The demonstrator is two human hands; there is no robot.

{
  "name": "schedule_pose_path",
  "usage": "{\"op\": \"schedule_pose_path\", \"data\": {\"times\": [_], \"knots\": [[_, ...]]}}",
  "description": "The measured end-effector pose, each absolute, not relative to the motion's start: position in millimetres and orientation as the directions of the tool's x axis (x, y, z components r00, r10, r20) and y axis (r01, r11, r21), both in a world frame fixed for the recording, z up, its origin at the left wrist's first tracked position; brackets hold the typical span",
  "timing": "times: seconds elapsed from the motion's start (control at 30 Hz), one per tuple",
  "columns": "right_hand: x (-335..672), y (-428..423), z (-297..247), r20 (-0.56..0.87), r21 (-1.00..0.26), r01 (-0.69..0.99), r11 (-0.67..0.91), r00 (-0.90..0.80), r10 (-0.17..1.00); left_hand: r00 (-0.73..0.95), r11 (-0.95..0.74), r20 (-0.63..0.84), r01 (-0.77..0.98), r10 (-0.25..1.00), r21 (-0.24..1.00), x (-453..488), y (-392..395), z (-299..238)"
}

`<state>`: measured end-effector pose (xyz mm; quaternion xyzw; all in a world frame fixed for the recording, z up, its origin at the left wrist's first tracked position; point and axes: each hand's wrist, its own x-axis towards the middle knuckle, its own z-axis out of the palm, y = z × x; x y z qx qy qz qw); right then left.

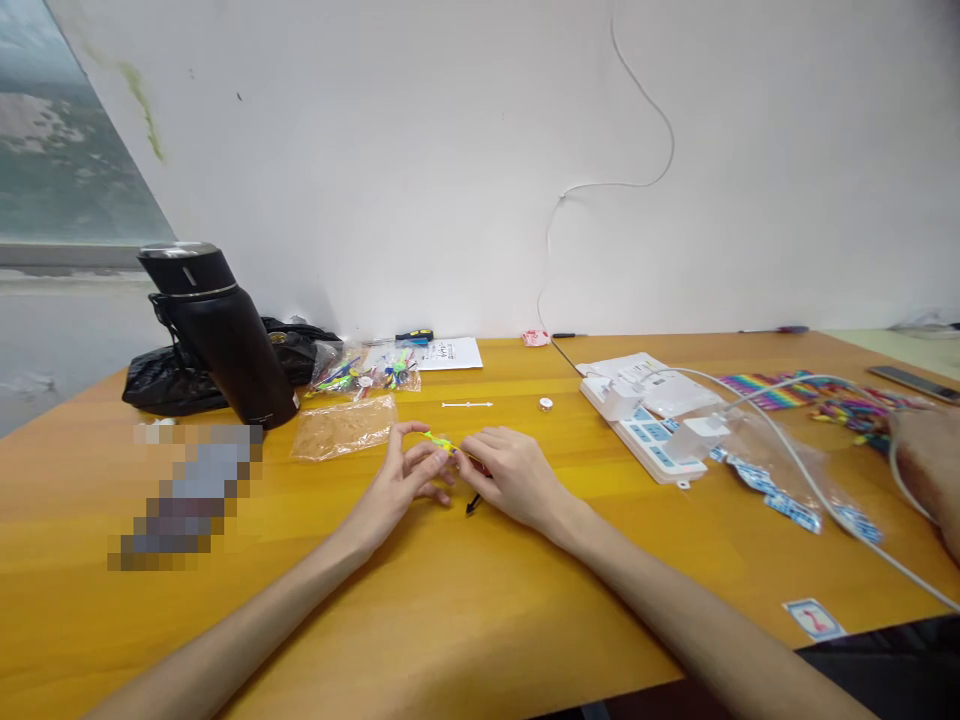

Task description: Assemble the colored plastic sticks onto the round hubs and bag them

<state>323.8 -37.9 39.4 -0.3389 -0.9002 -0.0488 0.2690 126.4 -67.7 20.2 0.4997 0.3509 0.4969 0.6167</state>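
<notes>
Above the middle of the table, my left hand [414, 468] pinches a small yellow-green plastic piece [439, 441] between thumb and fingertips. My right hand [514, 472] closes on the other end of the same piece, its fingers hiding part of it. A black arrow-shaped part [472, 504] sticks out below my right fingers; whether it joins the yellow-green piece I cannot tell. Beyond my hands lie a thin white stick with pointed ends [467, 405] and a small round white-topped part [545, 404].
A black bottle [229, 340], a clear plastic bag [345, 427] and bagged colourful parts [360, 372] stand or lie left. At right are a power strip [641, 430], white cables [780, 430], colourful strands [862, 405] and another person's hand [926, 465]. A card [814, 619] lies near the front edge.
</notes>
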Motion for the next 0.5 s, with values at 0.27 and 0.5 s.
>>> {"op": "schedule_pose_path", "data": {"times": [0.27,0.5], "knots": [[321.7,-41.0,39.9,0.548,-0.017,0.650,0.760,-0.630,0.551,0.291,0.156,-0.043,-0.376,0.956,0.914,133.4,-72.3,19.8],[318.4,-41.7,39.5,0.477,-0.153,0.653,0.742,-0.609,0.634,0.194,-0.061,0.101,-0.201,0.976,0.978,128.8,-66.0,16.2]]}}
